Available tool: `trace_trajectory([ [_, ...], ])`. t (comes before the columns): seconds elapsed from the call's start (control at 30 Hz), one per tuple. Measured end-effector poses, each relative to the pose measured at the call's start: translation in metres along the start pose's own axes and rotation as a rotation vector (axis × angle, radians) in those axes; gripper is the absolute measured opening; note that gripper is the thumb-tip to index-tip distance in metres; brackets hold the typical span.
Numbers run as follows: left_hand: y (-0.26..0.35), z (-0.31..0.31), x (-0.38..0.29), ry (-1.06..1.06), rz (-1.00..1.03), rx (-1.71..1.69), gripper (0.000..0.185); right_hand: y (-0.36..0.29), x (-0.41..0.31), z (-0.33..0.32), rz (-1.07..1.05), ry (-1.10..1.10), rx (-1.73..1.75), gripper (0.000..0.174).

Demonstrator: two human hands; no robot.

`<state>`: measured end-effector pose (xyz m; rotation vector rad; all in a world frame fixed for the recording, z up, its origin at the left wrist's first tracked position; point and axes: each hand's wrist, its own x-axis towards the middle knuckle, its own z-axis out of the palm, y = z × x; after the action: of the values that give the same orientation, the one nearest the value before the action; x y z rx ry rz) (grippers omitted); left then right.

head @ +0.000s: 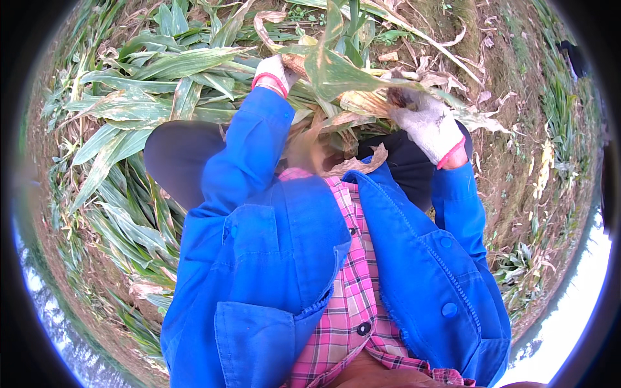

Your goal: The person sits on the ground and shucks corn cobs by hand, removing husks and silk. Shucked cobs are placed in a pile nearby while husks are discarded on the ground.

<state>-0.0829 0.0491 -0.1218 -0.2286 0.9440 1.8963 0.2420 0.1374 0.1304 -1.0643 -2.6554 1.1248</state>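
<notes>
My left hand (277, 73), in a white knit glove with a red cuff, is closed around one end of a brownish corn ear (296, 65), partly hidden by a leaf. My right hand (427, 121), in a soiled glove of the same kind, grips the dark, silky tip of a husk-covered corn ear (371, 103). A broad green corn leaf (330, 72) crosses between the hands, in front of the stalks. Both hands are above my bent knees, over cut corn plants.
Cut corn stalks and leaves (145, 104) lie heaped ahead and to the left. Bare soil (504, 194) with dry husk scraps runs along the right, beside another row of plants (563, 111). A dark shape, too unclear to name, is at the far right edge.
</notes>
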Motion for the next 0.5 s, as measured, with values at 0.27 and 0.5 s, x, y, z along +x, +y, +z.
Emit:
trace_trajectory([
  [0.27, -0.002, 0.068, -0.062, -0.045, 0.134, 0.463, 0.029, -0.039, 0.092, 0.094, -0.359, 0.291, -0.45, 0.034],
  [0.5, -0.009, 0.046, -0.041, 0.182, -0.119, -0.128, 0.029, -0.003, 0.118, 0.111, -0.373, 0.234, -0.049, 0.039],
])
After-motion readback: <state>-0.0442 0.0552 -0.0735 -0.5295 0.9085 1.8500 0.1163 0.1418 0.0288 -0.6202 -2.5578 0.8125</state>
